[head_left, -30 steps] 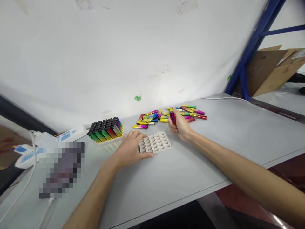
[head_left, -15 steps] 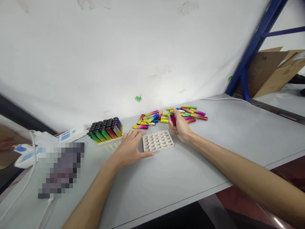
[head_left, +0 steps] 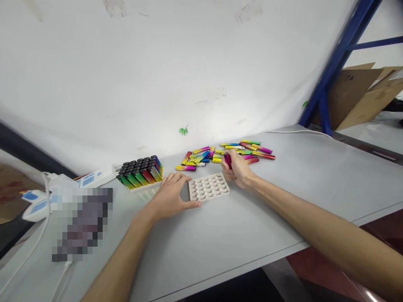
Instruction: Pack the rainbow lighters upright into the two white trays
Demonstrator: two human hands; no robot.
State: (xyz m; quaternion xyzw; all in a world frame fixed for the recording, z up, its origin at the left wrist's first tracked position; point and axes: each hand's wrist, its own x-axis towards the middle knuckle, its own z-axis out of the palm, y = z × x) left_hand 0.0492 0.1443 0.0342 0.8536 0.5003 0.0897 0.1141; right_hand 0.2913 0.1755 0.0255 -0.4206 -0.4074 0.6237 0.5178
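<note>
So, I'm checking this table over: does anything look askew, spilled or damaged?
Mostly the wall: scuffs near the top and a green mark lower down mar its white. The loose shiny pieces lie jumbled, unlike the neat black-topped rows at left. No spill shows.

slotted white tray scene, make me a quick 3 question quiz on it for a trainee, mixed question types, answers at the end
1. True or false: the black-topped pieces stand packed together in rows.

2. Multiple choice: what is in the right hand?
a) a white cable
b) a dark red item
c) a cardboard box

3. Short answer: which hand is at the left end of the slotted white tray, as seen in the head view?

Key: 1. True. 2. b. 3. The left hand.
</note>
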